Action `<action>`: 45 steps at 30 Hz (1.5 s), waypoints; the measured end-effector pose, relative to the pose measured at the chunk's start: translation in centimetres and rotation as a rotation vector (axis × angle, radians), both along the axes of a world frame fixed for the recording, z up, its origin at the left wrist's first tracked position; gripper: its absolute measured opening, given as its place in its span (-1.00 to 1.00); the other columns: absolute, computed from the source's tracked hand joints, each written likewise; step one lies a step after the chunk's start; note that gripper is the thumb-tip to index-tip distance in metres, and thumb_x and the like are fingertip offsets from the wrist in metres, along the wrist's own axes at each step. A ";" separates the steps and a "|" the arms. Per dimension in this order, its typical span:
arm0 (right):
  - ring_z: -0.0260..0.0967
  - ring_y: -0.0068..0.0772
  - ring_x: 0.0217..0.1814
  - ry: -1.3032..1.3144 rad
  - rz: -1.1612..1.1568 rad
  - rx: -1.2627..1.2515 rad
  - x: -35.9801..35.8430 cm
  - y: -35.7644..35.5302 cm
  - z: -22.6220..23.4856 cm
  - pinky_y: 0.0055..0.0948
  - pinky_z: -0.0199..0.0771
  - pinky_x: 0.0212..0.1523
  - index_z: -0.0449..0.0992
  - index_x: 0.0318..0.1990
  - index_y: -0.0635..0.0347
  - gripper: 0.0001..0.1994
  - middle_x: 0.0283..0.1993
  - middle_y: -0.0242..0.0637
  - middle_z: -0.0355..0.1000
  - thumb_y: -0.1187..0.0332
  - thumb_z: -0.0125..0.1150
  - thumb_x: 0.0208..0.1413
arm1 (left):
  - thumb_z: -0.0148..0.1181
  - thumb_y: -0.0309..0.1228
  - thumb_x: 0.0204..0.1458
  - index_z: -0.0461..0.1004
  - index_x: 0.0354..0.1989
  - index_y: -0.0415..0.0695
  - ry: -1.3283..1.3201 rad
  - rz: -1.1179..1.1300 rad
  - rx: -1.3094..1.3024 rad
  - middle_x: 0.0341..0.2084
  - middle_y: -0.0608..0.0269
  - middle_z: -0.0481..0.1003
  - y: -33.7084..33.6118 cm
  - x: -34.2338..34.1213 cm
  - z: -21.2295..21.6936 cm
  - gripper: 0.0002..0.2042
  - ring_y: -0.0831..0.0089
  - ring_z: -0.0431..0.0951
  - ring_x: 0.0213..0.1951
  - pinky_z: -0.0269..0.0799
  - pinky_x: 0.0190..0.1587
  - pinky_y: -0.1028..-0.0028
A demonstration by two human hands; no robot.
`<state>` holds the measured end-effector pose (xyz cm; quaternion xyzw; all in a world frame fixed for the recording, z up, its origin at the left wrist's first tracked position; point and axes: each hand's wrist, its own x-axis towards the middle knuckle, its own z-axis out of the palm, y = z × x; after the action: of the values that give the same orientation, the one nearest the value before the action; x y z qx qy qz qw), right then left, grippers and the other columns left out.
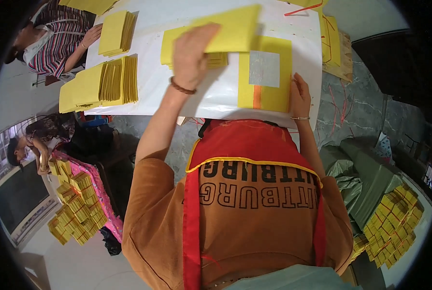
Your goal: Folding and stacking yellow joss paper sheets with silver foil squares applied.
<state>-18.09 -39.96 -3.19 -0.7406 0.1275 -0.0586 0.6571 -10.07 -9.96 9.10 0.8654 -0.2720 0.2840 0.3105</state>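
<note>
Tabletop: a white tabletop (201, 92) fills the upper middle of the view, its sheet glossy and a little wrinkled.
Left hand: the left hand (192, 53) lies palm down, its grip closed over a folded yellow paper sheet (235, 29) at about 12 o'clock, fingers on top of the sheet.
Right hand: the right hand (299, 94) rests at the tabletop's near edge around 1 o'clock, fingers flat and apart (gripping nothing), just beside a yellow sheet with a silver square and an orange stripe (266, 72).
Stacks: fanned yellow paper stacks (112, 82) sit at 10 o'clock, a smaller pile (117, 33) beyond them.
Room: grey stone floor (356, 106) to the right; bundled yellow packets (395, 217) at 4 o'clock and more (76, 203) at 8 o'clock on a pink cloth.
Others: a person in a striped top (51, 38) sits at 10 o'clock, another person (37, 140) bends at 9 o'clock.
</note>
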 end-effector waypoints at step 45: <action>0.26 -0.58 -0.16 0.209 0.074 -0.051 0.7 -1.3 1.1 -0.59 0.27 -0.12 0.35 0.05 0.21 -0.64 -0.12 -0.32 0.35 0.37 0.06 0.07 | 0.02 -0.57 -0.16 0.28 0.04 -0.18 0.436 -0.101 0.265 -0.06 -0.11 0.32 -4.2 -7.6 -9.0 -0.54 0.10 0.32 -0.11 0.25 -0.12 0.25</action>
<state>-17.37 -41.23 -2.11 -0.7632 0.1663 0.0400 0.6231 -17.65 -14.20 0.15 0.9247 -0.2765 0.0366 0.2593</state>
